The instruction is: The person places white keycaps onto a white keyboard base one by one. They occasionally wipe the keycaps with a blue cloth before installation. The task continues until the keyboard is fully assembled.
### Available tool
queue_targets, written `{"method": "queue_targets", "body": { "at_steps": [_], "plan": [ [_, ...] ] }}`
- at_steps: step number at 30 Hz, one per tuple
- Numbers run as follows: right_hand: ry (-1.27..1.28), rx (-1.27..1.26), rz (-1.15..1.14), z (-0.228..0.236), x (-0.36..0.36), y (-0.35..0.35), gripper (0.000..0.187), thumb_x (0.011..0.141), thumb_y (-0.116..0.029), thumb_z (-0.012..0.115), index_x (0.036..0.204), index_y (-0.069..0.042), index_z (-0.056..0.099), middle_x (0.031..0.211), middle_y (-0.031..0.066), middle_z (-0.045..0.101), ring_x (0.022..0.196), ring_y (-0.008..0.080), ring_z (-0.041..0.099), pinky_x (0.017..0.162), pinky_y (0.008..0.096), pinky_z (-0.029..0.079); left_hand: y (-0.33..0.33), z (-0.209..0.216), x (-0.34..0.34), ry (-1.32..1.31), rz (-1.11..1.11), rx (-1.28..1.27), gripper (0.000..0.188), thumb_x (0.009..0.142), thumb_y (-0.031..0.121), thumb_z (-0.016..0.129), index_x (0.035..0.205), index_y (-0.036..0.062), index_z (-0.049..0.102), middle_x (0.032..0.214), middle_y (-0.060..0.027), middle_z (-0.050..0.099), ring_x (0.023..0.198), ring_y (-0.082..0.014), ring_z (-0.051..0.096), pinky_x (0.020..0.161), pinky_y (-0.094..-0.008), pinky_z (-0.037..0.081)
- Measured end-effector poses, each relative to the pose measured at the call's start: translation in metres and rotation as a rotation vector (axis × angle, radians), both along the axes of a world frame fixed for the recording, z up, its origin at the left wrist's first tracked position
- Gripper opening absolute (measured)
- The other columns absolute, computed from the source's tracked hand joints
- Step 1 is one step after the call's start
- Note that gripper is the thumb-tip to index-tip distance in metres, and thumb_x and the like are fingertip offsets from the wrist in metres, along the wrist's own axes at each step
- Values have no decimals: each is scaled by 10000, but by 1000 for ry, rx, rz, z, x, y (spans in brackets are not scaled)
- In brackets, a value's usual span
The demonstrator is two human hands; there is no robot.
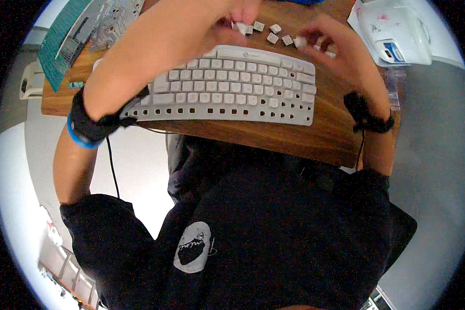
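Brown wood-grain worktop (294,136) up around 12 o'clock, grey floor (431,134) out at 3, and at 2 o'clock there's a translucent white plastic tray (398,23) with a small blue-and-white item (391,52) by its near edge, can't tell if inside. The curved white plastic keyboard (243,78), bottom row all bare sockets, lies at 6 o'clock from the left hand (236,14) and 8 from the right hand (341,46). Both are blurry beside loose square white keycaps (273,38), so honestly can't tell whether either's gripping one.
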State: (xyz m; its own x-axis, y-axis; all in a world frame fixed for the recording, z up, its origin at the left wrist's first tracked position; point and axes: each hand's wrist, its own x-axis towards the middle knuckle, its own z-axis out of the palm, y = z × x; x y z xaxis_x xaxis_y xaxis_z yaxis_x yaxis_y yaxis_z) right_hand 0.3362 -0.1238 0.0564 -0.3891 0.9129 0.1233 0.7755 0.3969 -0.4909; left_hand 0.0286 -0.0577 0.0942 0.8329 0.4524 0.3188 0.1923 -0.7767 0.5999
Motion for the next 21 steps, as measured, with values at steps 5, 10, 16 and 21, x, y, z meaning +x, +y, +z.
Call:
{"method": "queue_targets", "body": {
  "at_steps": [5, 10, 16, 21],
  "plan": [
    [35, -107, 212, -11, 1, -45, 232, 903, -135, 834, 1092, -84, 710, 1028, 91, 715, 941, 263, 731, 820, 387, 600, -29, -28, -8, 97, 91, 149, 268, 801, 72, 850, 1040, 63, 730, 1046, -120, 773, 962, -369, 748, 807, -447, 598],
    [50, -144, 275, -14, -8, -56, 257, 836, -47, 859, 1060, -58, 733, 1036, 76, 692, 990, 294, 709, 839, 388, 591, -42, -31, -5, 89, 36, 63, 271, 815, 78, 840, 1062, 60, 730, 1052, -117, 769, 979, -364, 749, 827, -430, 600],
    [-8, -167, 220, -20, -16, -64, 269, 835, -78, 861, 1049, -65, 698, 1016, 95, 677, 960, 317, 698, 813, 407, 591, -57, -34, -3, 162, 85, -126, 269, 842, -16, 794, 1096, 65, 760, 1081, -104, 765, 1025, -318, 759, 878, -394, 615],
    [15, -136, 219, -21, -22, -62, 274, 833, -96, 862, 1028, -57, 673, 1007, 105, 675, 948, 330, 697, 789, 424, 584, -62, -44, 1, 155, 77, -228, 279, 860, -18, 787, 1123, 72, 764, 1090, -103, 760, 1034, -313, 757, 886, -386, 612]
  ]
}}
